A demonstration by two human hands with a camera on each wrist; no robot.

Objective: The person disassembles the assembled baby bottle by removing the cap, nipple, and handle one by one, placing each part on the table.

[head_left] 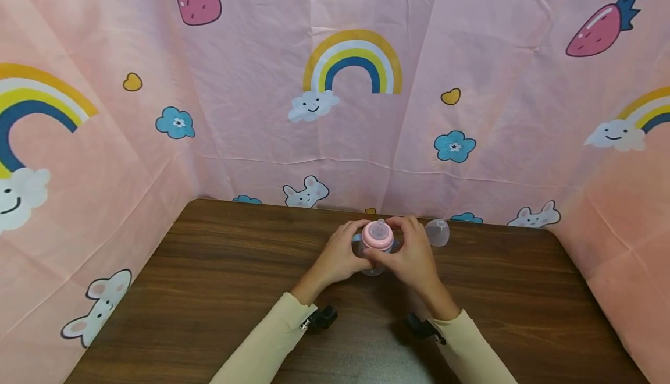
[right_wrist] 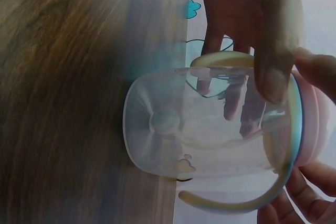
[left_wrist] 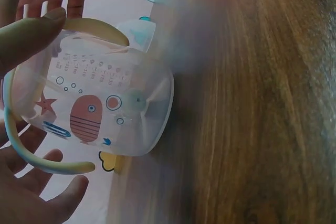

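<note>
A clear baby bottle (left_wrist: 131, 129) stands upright on the table, with a pink collar (head_left: 378, 235), a clear teat on top and two curved side handles (right_wrist: 247, 205). Sea-creature prints and a scale mark its body. My left hand (head_left: 337, 257) curves round its left side, thumb in front and fingers behind, near the handle. My right hand (head_left: 413, 255) grips the pink collar from the right, its thumb laid across the front. How firmly the left fingers touch the bottle is partly hidden. A clear dome cap (head_left: 438, 233) rests on the table just right of my right hand.
The dark wood table (head_left: 220, 291) has its back edge close behind the bottle. Pink printed cloth (head_left: 251, 110) hangs around the back and sides. Small black wrist cameras (head_left: 321, 317) sit at both sleeve cuffs.
</note>
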